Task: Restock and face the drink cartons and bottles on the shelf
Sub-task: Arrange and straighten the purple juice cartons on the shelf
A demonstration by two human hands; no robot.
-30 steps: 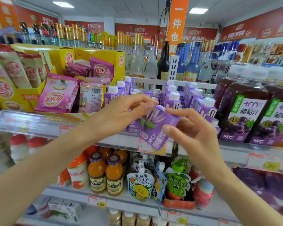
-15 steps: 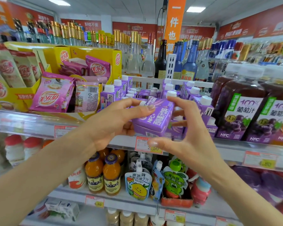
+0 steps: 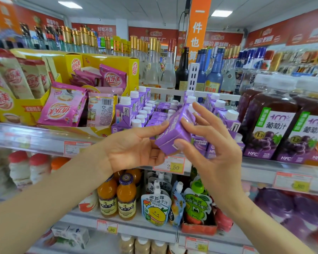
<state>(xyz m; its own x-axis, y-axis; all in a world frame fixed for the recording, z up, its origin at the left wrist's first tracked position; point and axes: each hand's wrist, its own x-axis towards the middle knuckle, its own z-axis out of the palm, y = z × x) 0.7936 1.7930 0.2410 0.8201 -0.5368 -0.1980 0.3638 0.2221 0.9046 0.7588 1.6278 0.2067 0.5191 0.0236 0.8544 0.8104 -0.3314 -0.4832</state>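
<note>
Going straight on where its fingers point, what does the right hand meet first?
The right hand would likely reach the standing purple cartons behind the held carton; depth unclear.

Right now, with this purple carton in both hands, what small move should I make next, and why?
Probably turn the purple carton upright, cap on top, before setting it down. It sits tilted between your left hand and right hand, while the shelved cartons behind it stand upright with white caps up.

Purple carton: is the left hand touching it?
Touching. Head view: the left hand grips the purple carton, thumb tip on its upper edge, fingers curled beneath.
</note>
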